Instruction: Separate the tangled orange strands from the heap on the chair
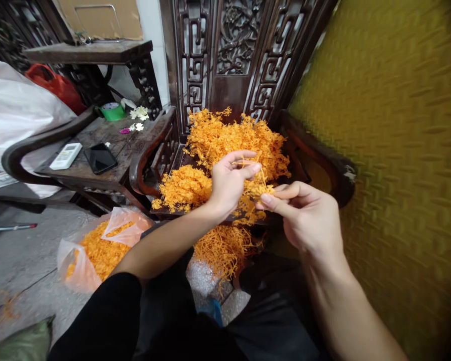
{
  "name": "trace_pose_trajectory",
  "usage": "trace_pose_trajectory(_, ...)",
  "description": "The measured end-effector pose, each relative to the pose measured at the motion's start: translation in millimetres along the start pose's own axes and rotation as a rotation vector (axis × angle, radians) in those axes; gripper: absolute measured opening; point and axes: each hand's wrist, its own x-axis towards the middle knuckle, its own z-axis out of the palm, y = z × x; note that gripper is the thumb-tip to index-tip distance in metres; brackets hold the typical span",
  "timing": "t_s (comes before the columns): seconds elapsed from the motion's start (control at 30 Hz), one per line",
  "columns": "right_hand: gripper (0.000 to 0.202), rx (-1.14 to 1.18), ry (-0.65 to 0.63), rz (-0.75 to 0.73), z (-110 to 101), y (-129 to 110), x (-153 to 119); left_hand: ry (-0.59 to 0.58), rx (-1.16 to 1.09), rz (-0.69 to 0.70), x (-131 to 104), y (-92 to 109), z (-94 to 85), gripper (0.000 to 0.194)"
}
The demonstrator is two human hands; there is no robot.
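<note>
Presumably for fine control, I see the left hand [229, 183] pinching one part of an orange sprig [262, 190], the right hand [310, 213] another, before an orange heap [235, 138] seemingly piled on the chair [231, 90] for easy reach

I face dark carved chair [231, 87], fretwork back. Pale wall [155, 55] behind, far left. On my right, mustard-yellow surface [394, 150], raised pattern. On my left, dark wooden side table [126, 149], higher stand [86, 53] beyond. Grey floor [37, 253] near left.
</note>
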Motion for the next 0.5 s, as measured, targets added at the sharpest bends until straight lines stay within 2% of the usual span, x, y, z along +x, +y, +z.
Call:
trace_pose_trajectory(0.13,0.018,-0.294,0.103,-0.247,-11.4,2.7,2.2,-0.197,0.044,-0.164,1.0,5.2,-3.6,0.011)
trace_pose_trajectory(0.2,0.012,-0.443,0.051,-0.380,-14.2,2.8,2.3,-0.272,0.097,-0.196,-1.2,5.3,-5.0,0.020)
trace_pose_trajectory(0.27,0.011,-0.586,-0.039,-0.510,-14.7,2.6,1.9,-0.323,0.153,-0.164,-3.9,3.2,-5.9,0.035)
trace_pose_trajectory(0.37,0.015,-0.738,-0.143,-0.653,-13.4,2.0,0.9,-0.346,0.184,-0.120,-5.9,-1.6,-6.6,0.047)
trace_pose_trajectory(0.5,0.019,-0.836,-0.193,-0.773,-10.7,1.5,-0.7,-0.289,0.169,-0.111,-5.9,-5.4,-5.8,0.050)
